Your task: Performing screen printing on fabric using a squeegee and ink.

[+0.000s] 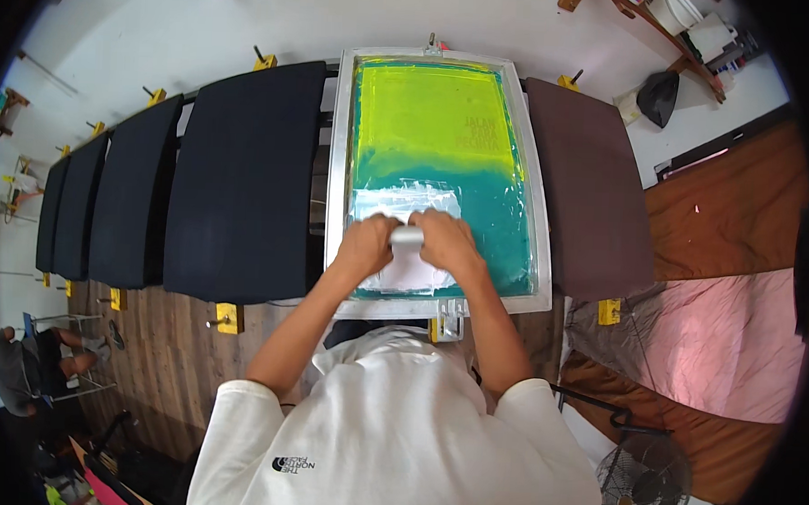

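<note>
evidently both fists are wrapped tight round a pale squeegee, the left hand on one side and the right hand on the other, with a short stretch of its handle showing between them. the squeegee is over the lower left part of a silver-framed printing screen, where white ink spreads around the hands (the mesh is lime green at the far end, teal nearer the body). black-covered boards line up to the left, a brownish-purple board sits just right, and a floor fan stands lower right
</note>
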Demonstrator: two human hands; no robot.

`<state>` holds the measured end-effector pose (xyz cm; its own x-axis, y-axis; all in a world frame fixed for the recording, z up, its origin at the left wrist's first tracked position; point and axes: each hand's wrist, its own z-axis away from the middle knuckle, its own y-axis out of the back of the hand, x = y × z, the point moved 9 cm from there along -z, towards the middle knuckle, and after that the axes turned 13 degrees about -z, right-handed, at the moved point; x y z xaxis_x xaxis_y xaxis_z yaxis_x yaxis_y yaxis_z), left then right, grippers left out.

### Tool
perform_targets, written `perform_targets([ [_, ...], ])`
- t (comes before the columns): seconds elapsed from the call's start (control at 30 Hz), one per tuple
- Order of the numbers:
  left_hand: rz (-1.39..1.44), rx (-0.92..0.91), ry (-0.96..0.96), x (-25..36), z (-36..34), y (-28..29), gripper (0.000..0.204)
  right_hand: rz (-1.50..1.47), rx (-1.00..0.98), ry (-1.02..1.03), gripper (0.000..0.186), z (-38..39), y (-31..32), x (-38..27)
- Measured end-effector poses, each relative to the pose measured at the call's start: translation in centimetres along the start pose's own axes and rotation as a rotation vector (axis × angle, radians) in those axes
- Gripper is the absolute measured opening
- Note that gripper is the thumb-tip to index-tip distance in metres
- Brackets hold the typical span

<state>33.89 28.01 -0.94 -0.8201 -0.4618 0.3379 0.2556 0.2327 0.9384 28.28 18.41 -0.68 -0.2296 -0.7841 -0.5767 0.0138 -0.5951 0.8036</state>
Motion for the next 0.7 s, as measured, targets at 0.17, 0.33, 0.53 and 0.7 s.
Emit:
perform_targets([
  [0.17, 0.023, 0.101, 0.026, 0.1, 2.5, -1.0, 0.044, -0.035, 0.106, 0.018, 0.038, 1.9, -1.0, -1.2],
  [0.33, 0.009, 0.035, -0.001, 4.2, 10.0, -1.9, 0.052, -0.055, 0.115, 0.006, 0.05, 9.4, -3.7, -3.0],
  [0.53, 0.066, -0.129, 0.021, 3.0, 6.9, -0.6, 0.036, 0.031, -0.057, -0.041, 0.039, 6.7, -2.1, -3.0],
  [0.7, 0.034, 0.054, 0.05, -1.2, -0.6, 0.2, 0.021, 0.052, -0.004, 0.026, 0.033, -1.7, 0.2, -0.3],
])
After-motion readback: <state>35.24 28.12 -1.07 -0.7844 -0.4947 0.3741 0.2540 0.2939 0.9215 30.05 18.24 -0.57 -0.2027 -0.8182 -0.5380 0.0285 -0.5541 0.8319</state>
